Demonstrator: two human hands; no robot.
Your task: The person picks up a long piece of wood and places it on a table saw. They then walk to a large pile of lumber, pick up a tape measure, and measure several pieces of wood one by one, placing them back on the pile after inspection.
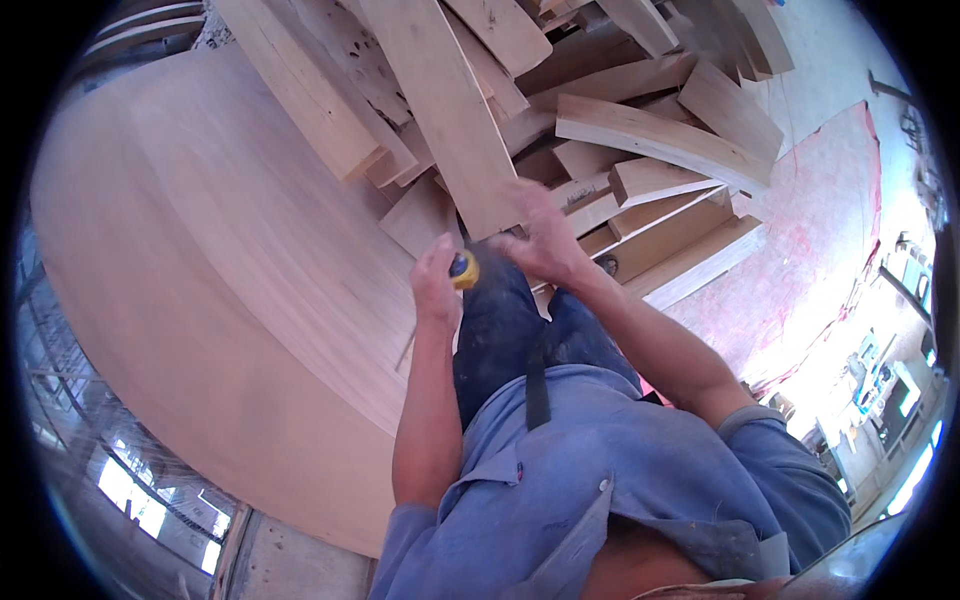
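Observation:
My left hand [435,280] is closed around a small yellow and dark-blue tape measure [466,270], held above my dark trousers. Any drawn-out blade cannot be made out. My right hand [543,235] is open, somewhat blurred, with its fingers spread beside the near end of a long flat board [445,110]. Whether the fingertips touch that board I cannot tell. Between the two hands lies the board's near end, pointing toward me.
Stacked boards and offcuts [660,140] are heaped ahead and to the right. A thick plank [300,90] lies left of the long board. Large pale plywood-like sheets [230,280] cover the left side. A reddish sheet [800,250] lies on the floor at the right.

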